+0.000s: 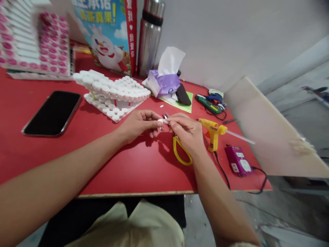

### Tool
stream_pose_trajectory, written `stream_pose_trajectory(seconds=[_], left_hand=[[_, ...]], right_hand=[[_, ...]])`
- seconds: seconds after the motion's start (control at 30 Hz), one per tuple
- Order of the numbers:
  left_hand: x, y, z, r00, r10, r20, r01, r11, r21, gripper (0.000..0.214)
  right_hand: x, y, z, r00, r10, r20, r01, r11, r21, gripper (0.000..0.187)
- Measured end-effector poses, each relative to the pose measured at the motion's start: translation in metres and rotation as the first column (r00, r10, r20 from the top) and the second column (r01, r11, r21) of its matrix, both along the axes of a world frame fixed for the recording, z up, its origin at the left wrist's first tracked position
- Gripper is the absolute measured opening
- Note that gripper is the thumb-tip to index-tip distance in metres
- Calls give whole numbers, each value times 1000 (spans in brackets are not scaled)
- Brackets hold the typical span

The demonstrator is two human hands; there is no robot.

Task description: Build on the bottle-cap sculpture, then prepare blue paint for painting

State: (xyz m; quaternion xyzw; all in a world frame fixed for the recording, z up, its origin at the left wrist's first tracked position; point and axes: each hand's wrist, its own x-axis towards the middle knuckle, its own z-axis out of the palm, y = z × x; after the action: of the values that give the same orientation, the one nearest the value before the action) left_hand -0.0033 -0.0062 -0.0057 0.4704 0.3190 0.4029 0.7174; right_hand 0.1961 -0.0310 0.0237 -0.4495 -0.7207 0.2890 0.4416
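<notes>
White and small, the piece point(160, 121) sits at three o'clock from the phone point(52, 114), pinched in the fingertips of the left hand point(141, 124) and right hand point(189, 129); it looks light, probably crushable, best held gently by its edges.

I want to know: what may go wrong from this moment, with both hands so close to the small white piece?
1. The scissors have their blades near the fingertips, so a careless move might nick the skin.
2. The glue gun has its tip facing the right hand; if hot, which I cannot tell, it could burn.
3. The small white piece sits between fingertips of the left hand and might slip.
</notes>
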Motion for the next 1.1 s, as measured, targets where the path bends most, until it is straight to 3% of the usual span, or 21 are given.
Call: stream_pose_trajectory(seconds=[0.43,1.1], left_hand=[[0,0,3,996,71,-53,-67,995,68,23],[6,-5,6,997,80,-23,-79,996,35,37]], right_hand=[[-5,-3,2,996,1,94,-15,989,148,24],[-10,-8,0,979,-24,204,-43,947,319,28]])
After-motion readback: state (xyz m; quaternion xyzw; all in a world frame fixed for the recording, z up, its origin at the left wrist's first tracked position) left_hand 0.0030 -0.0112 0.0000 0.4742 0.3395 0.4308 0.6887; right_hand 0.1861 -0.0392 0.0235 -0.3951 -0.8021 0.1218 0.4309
